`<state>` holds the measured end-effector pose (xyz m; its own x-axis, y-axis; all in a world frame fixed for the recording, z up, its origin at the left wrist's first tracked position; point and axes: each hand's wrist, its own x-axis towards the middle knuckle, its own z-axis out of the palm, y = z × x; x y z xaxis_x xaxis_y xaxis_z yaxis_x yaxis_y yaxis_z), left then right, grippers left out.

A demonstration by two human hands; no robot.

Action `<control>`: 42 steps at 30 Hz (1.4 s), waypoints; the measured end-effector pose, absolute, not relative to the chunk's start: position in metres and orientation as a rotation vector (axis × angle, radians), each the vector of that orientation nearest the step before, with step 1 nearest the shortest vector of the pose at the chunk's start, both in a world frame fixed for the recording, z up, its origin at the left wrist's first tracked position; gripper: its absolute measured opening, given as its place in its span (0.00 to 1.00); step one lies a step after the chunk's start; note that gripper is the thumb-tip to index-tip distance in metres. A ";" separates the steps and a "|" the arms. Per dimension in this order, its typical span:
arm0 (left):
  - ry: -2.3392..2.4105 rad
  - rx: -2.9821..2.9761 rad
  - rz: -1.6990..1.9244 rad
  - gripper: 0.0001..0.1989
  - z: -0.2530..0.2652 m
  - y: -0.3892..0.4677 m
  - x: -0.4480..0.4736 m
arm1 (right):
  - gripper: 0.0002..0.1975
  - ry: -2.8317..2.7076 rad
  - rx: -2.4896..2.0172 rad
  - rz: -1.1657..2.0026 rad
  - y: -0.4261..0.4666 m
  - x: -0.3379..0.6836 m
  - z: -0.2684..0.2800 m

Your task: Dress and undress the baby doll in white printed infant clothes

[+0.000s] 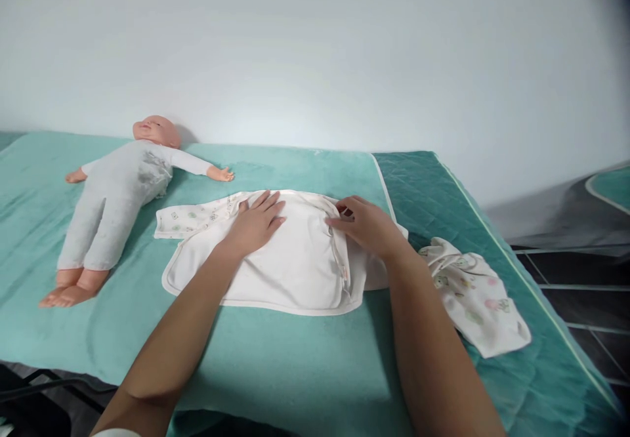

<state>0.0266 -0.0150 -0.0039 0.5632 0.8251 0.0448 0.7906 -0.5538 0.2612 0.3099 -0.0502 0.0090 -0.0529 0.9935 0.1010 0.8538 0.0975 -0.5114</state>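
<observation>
A white baby shirt (295,270) is spread out with its plain inner side showing over much of it; the left sleeve carries a small print. My left hand (258,224) lies flat on its upper left part, fingers spread. At its upper right, my right hand (367,224) has thumb and fingers closed on the shirt's edge, pinching a fold of cloth. Part of the right sleeve is hidden behind my right hand and forearm.
A baby doll (125,181) with a white cloth body lies on its back at the left. Beside my right forearm rests a crumpled printed baby garment (480,299). Beneath is a light green mat (295,352) over a darker quilted cover (413,181), against a pale wall.
</observation>
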 end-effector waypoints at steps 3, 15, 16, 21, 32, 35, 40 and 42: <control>1.356 2.586 0.243 0.25 -0.003 -0.016 0.026 | 0.13 -1.801 -1.880 0.393 -0.044 0.312 0.004; 1.435 2.581 0.336 0.22 -0.006 -0.018 0.024 | 0.20 -1.904 -1.465 0.258 -0.040 0.283 -0.008; 1.432 2.580 0.327 0.22 -0.005 -0.018 0.024 | 0.22 -2.005 -1.455 0.273 -0.040 0.275 -0.011; 1.464 2.581 0.383 0.22 -0.002 -0.020 0.020 | 0.28 -2.362 -1.549 0.221 -0.036 0.259 -0.029; 1.811 2.469 0.742 0.22 -0.012 -0.072 -0.062 | 0.32 -2.481 -1.479 0.172 -0.077 0.214 -0.010; 1.870 2.383 0.659 0.24 -0.016 -0.069 -0.070 | 0.34 -2.482 -1.576 0.210 -0.082 0.198 -0.020; 1.863 2.332 0.552 0.24 -0.016 -0.046 -0.066 | 0.34 -2.284 -1.798 0.169 -0.068 0.202 -0.035; 1.851 2.342 0.495 0.24 -0.015 -0.038 -0.065 | 0.33 -2.232 -1.830 0.139 -0.066 0.203 -0.037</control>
